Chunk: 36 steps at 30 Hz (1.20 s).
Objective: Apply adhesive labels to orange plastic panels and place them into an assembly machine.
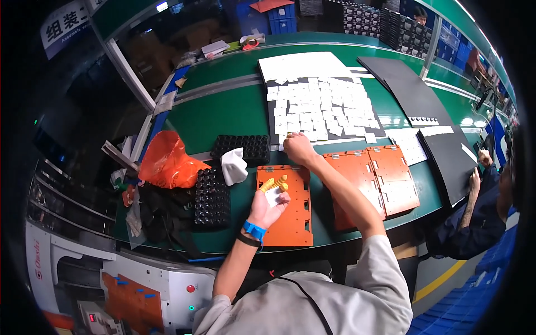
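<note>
My left hand (268,205) is turned palm up above an orange perforated plate (285,229). Yellow finger covers sit on its fingertips, and a small white card-like piece (273,195) lies in its grip. A blue band and a black band circle that wrist. My right hand (300,149) reaches forward to the near left corner of many small white pieces (321,106) spread over a dark board. Its fingers are drawn together, with a bit of yellow cover showing; what they hold, if anything, is hidden.
Two hinged orange plates (357,181) lie under my right forearm. Black pocketed trays (212,198), a white crumpled cloth (234,166) and an orange bag (170,162) are at left. Black panels (407,95) lie at right, where a co-worker's hands (474,181) hold one edge.
</note>
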{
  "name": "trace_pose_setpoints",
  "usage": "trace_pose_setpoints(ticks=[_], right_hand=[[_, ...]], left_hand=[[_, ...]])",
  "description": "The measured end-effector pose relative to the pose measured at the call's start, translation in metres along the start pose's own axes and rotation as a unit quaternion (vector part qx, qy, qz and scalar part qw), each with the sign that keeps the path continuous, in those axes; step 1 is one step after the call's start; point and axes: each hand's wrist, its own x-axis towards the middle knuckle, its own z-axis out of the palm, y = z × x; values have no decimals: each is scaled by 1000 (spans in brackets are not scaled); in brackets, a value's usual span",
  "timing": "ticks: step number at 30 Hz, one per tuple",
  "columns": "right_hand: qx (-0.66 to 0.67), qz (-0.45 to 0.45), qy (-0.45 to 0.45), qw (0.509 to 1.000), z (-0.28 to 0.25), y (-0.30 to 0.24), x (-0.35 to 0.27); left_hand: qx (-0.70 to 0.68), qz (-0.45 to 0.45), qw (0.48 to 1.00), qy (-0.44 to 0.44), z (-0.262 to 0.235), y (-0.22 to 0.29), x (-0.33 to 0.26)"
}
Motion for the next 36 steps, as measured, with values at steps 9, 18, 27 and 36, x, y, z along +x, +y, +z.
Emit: trace_pose_setpoints(ticks=[9, 18, 27, 36], right_hand=[[287, 3, -85, 954, -129, -44, -57], [-152, 392, 19, 907, -131, 177, -104], [-190, 428, 5, 884, -104, 243, -150], [-96, 423, 40, 900, -155, 179, -118]], left_hand=[[63, 46, 997, -9, 27, -2, 56], [131, -25, 990, -55, 19, -17, 78], [192, 7, 980, -57, 17, -22, 75], [136, 2, 990, -40, 22, -18, 78]])
